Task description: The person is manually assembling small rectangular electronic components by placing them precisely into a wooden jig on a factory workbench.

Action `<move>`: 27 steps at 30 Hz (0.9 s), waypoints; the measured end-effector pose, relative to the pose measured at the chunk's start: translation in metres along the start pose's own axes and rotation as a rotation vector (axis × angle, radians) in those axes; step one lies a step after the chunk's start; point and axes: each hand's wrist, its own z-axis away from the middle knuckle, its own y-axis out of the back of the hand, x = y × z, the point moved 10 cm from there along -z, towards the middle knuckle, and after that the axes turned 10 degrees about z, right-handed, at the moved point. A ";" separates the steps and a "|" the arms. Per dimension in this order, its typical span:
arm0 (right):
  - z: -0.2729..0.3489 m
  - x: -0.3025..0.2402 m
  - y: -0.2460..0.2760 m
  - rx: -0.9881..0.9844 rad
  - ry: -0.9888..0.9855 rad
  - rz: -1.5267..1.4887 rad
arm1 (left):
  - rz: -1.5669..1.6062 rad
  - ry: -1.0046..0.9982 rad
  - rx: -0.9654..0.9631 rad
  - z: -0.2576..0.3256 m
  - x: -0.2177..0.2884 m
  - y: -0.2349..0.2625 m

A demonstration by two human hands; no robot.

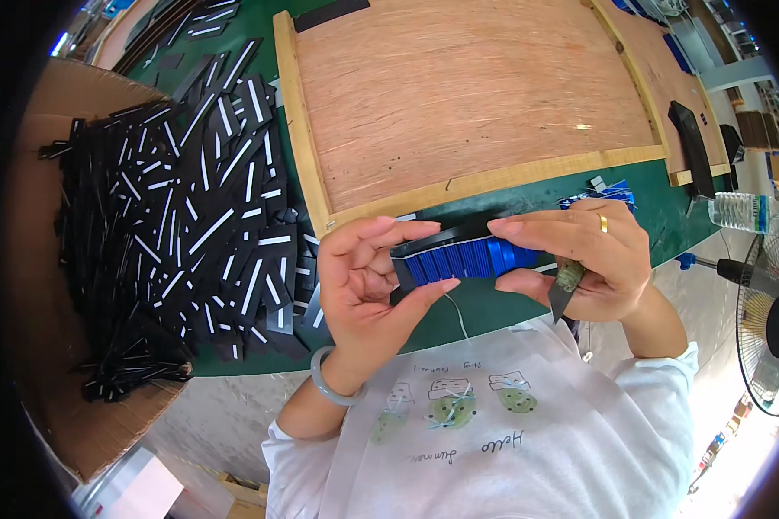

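Between my two hands is a ribbed blue bundle (459, 259) with a black strip (467, 232) along its far side. My left hand (368, 277) is closed round its left end, the thumb on the near face and the fingers behind. At the other end, my right hand (593, 255) pinches it between thumb and fingers. A small knife (568, 281) with a greenish wrapped handle is tucked in that same hand, its dark blade pointing down towards me. The bundle is held over the front edge of the green table (485, 316).
A large heap of black pieces with white strips (208, 216) spills from a cardboard box (48, 199) on the left. Beyond my hands lies a wood-framed board (476, 95). More blue pieces (614, 195), a plastic bottle (740, 212) and a fan (775, 324) are on the right.
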 end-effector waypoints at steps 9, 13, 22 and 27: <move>0.001 -0.001 0.001 0.017 0.090 0.043 | -0.138 -0.041 -0.049 -0.002 0.006 -0.007; 0.000 -0.001 0.000 0.010 0.084 0.053 | -0.138 -0.040 -0.051 -0.002 0.006 -0.007; 0.001 0.001 -0.001 0.003 -0.018 0.010 | -0.004 0.000 -0.057 0.000 0.000 -0.008; 0.003 0.004 -0.003 -0.010 -0.021 0.021 | 0.032 0.005 -0.064 0.000 -0.002 -0.009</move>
